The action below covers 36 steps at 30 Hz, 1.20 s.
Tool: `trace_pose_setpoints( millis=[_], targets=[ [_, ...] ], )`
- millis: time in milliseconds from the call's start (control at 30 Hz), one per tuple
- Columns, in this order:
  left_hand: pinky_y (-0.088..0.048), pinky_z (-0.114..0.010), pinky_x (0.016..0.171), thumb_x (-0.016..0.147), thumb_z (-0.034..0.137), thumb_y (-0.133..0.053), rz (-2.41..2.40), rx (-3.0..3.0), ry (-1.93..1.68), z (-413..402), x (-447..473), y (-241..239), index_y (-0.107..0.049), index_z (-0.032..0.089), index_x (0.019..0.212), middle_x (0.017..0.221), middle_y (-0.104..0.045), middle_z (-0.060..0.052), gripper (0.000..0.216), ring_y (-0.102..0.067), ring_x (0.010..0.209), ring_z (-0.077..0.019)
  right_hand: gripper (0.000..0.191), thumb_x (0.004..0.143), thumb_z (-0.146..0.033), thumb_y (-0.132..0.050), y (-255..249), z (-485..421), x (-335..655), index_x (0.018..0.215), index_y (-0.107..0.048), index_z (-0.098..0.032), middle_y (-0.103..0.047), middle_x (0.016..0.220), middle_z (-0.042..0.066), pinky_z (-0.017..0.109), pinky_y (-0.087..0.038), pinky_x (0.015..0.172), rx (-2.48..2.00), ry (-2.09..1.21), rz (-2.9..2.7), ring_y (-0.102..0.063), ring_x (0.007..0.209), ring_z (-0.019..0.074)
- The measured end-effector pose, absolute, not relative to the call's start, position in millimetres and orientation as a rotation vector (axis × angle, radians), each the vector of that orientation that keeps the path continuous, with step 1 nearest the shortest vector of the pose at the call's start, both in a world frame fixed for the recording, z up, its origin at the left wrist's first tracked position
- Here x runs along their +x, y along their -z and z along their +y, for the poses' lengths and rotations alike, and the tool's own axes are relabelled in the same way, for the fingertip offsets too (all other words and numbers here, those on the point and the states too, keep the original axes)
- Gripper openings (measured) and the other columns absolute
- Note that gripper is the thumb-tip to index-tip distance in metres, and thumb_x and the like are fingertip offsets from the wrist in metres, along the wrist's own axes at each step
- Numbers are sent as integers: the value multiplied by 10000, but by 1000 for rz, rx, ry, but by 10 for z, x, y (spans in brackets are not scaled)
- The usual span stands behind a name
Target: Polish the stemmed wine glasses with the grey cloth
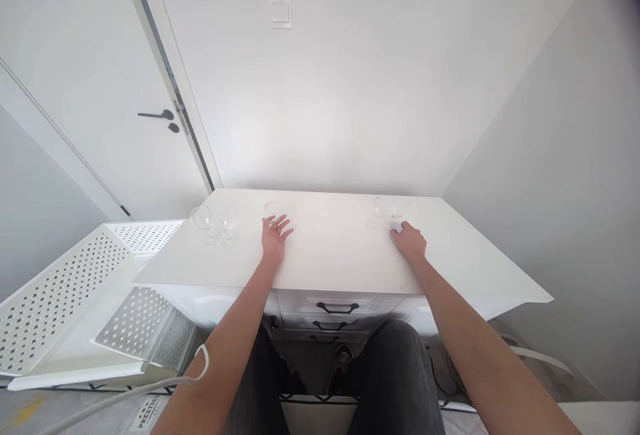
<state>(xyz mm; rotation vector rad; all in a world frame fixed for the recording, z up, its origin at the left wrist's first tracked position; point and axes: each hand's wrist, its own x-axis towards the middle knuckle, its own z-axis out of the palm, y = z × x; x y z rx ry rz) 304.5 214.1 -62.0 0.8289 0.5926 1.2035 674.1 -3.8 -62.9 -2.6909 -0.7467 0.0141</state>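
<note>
My left hand point(275, 236) is over the white cabinet top, palm turned up and fingers spread. Just beyond its fingers is a clear glass point(273, 208), its lower part hidden by them; whether they touch cannot be told. Farther right, my right hand point(411, 241) is closed, with a small pale grey thing point(397, 227) showing at the fingertips. Right behind it stand two clear stemmed glasses, one on the left point(379, 206) and one on the right point(397, 207). Their stems are faint against the white.
Several clear stemmed glasses point(225, 221) stand at the cabinet top's point(330, 255) left end. Drawers with black handles point(337, 307) face my knees. A white perforated rack point(65, 295) stands left, with a pale cable point(125, 391) near my forearm. Behind are a wall and a door point(100, 88).
</note>
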Motion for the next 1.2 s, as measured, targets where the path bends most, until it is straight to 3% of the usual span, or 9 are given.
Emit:
trace_pose_setpoints(
  millis=[200, 400, 667, 800, 867, 1000, 1067, 1133, 1200],
  targets=[
    [-576, -302, 676, 913, 619, -605, 593, 1123, -1090, 2051, 3428, 614, -563, 237, 1123, 1234, -675, -120, 438, -717, 950, -194, 225, 917, -426, -519, 638, -24, 6752, 1006, -590, -232, -677, 893, 86, 351, -478, 729, -2689, -6, -772, -665, 843, 266],
    [-540, -289, 591, 913, 592, -640, 519, 1302, -1013, 2010, 3451, 572, -557, 245, 1186, 1248, -672, -123, 449, -721, 825, -181, 298, 925, -445, -525, 592, 4, 6686, 1064, -610, -195, -686, 989, 140, 383, -488, 798, -2752, 52, -771, -671, 935, 293],
    [-519, -266, 581, 927, 594, -620, 510, 1427, -944, 1969, 3473, 524, -559, 252, 1192, 1247, -672, -117, 437, -715, 802, -168, 376, 960, -481, -435, 577, -17, 6637, 1104, -623, -189, -670, 953, 132, 414, -490, 834, -2624, -25, -645, -645, 937, 304],
    [-511, -263, 591, 943, 599, -594, 525, 1471, -932, 1952, 3479, 524, -552, 257, 1204, 1253, -672, -113, 432, -716, 800, -163, 439, 994, -436, -339, 455, -80, 6411, 1181, -621, -158, -602, 1213, 212, 455, -482, 924, -2325, 327, -459, -567, 1170, 356],
    [-507, -264, 596, 951, 600, -579, 533, 1494, -916, 1948, 3486, 531, -556, 260, 1203, 1241, -678, -107, 424, -715, 788, -160, 464, 991, -494, -359, 357, -25, 6176, 1154, -636, -160, -557, 1298, 218, 468, -473, 957, -2126, 448, -443, -527, 1231, 363],
    [-503, -267, 593, 961, 594, -560, 552, 1516, -920, 1940, 3498, 530, -558, 264, 1202, 1231, -677, -103, 408, -711, 774, -159, 456, 875, -606, -558, 186, 291, 5608, 980, -652, -172, -671, 933, 103, 339, -522, 711, -1594, -362, -549, -646, 850, 241],
    [-504, -268, 589, 966, 594, -550, 555, 1527, -923, 1937, 3496, 523, -553, 265, 1210, 1230, -674, -103, 410, -708, 772, -159, 476, 812, -610, -639, 158, 444, 5383, 1000, -643, -172, -690, 921, 85, 303, -518, 680, -1401, -636, -533, -646, 828, 219],
    [-506, -270, 593, 976, 600, -529, 544, 1542, -918, 1937, 3494, 517, -556, 259, 1212, 1211, -675, -104, 416, -703, 773, -159, 487, 838, -649, -567, 179, 524, 5235, 1013, -631, -199, -691, 929, 79, 292, -512, 626, -1246, -909, -588, -628, 784, 205],
    [-506, -271, 604, 987, 608, -503, 533, 1543, -928, 1940, 3491, 516, -559, 250, 1205, 1184, -678, -106, 423, -699, 783, -160, 404, 852, -577, -540, 228, 534, 5149, 1023, -625, -221, -691, 985, 78, 285, -512, 623, -1112, -1045, -624, -613, 789, 195]
  ],
)
